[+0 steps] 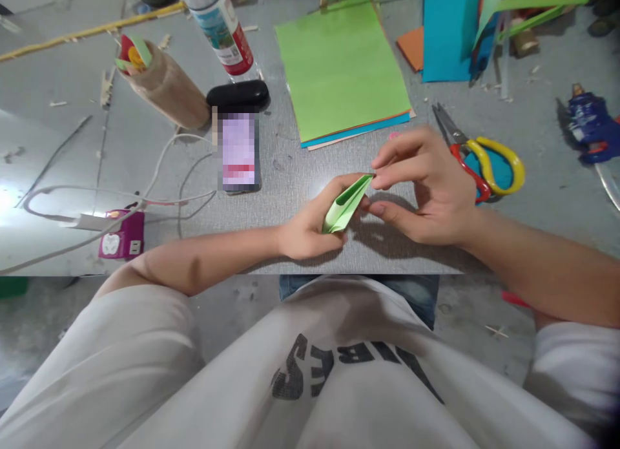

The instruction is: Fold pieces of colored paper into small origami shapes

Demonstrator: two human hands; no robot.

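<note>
A folded piece of light green paper [345, 211] is held above the near part of the table. My left hand [310, 226] wraps round its lower end, with the thumb below and the fingers behind. At the paper's upper right tip is my right hand [426, 184], its fingertips close to the tip and its thumb curved beneath. Whether the right fingertips pinch the paper or only touch it is hard to make out. Scissors [479, 158] with red and yellow handles lie just beyond the right hand, blades partly apart.
Green sheets [343, 74] are stacked ahead over blue and orange ones. To the left are a phone [238, 152], a black case [237, 96], a bottle [223, 32], a wooden holder [167, 84] and a purple box [123, 234] among white cables. A blue glue gun [593, 123] lies far right.
</note>
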